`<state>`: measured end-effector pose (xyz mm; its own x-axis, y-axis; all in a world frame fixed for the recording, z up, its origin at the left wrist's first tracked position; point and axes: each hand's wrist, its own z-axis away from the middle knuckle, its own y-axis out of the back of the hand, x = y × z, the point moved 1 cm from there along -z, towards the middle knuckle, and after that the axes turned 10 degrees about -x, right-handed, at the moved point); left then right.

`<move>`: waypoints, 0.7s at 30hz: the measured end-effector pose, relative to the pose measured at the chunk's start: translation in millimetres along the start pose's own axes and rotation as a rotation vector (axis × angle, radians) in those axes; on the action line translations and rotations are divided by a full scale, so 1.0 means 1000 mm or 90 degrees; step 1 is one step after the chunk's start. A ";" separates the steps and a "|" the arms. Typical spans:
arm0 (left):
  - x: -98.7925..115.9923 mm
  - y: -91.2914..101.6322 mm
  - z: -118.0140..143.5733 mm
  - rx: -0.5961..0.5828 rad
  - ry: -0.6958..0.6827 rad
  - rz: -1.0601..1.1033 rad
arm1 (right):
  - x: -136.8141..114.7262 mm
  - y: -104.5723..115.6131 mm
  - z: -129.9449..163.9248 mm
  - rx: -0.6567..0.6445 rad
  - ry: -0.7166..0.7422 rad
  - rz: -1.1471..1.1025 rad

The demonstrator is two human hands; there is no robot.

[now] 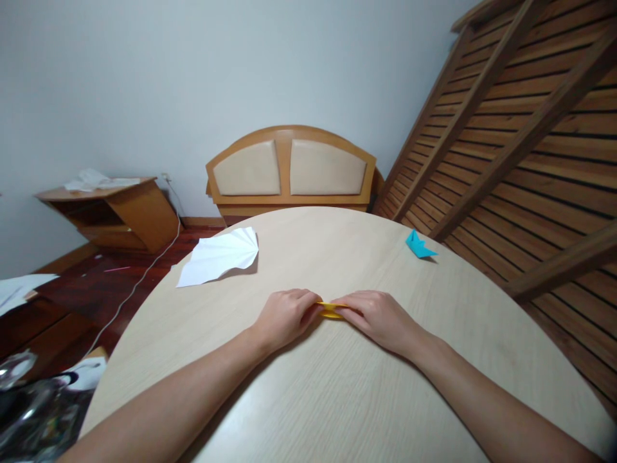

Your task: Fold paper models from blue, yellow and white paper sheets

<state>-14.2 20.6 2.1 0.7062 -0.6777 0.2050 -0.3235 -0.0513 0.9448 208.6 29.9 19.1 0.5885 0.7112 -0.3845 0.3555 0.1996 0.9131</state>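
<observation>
Looks like we're in a home bedroom mid-move: a wooden headboard (290, 168) propped straight ahead of our hands, a slatted bed frame (520, 135) leaning up to their right, and a small nightstand (116, 212) off left.

From my feed the room is lit softly and evenly, with no glare on the pale table (337, 399). Shadows are faint: a thin one under the white folded paper (219, 257) near the table's far left edge, another beneath the forearms. The wide lens bows the table's edge and the slatted frame (530, 128) (strongest toward the corners). The bottom-left corner is dim and blurred.
</observation>
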 end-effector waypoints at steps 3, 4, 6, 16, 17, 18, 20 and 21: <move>0.001 0.003 0.002 0.063 -0.007 0.033 | -0.002 0.006 0.002 0.001 -0.041 -0.062; 0.002 0.005 0.003 0.091 -0.007 0.040 | -0.003 0.008 0.002 0.004 -0.061 -0.087; 0.004 0.010 0.004 0.155 -0.014 0.037 | -0.003 0.011 0.002 0.013 -0.106 -0.149; 0.015 0.008 0.003 0.031 -0.198 -0.037 | 0.005 0.003 -0.001 -0.082 -0.242 -0.405; 0.015 0.006 0.003 -0.002 -0.206 -0.014 | 0.006 0.002 -0.001 -0.088 -0.255 -0.401; 0.015 0.005 0.002 -0.029 -0.209 0.009 | 0.008 0.001 0.000 -0.093 -0.274 -0.395; 0.015 0.004 0.002 -0.068 -0.206 0.046 | 0.012 -0.002 0.000 -0.099 -0.316 -0.368; 0.015 0.004 0.001 -0.083 -0.201 0.061 | 0.014 -0.003 0.000 -0.099 -0.335 -0.343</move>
<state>-5.5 8.9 8.5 0.4408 -0.8689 0.2249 -0.2817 0.1040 0.9538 215.5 39.0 11.1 0.6448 0.0812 -0.7601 0.6080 0.5481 0.5743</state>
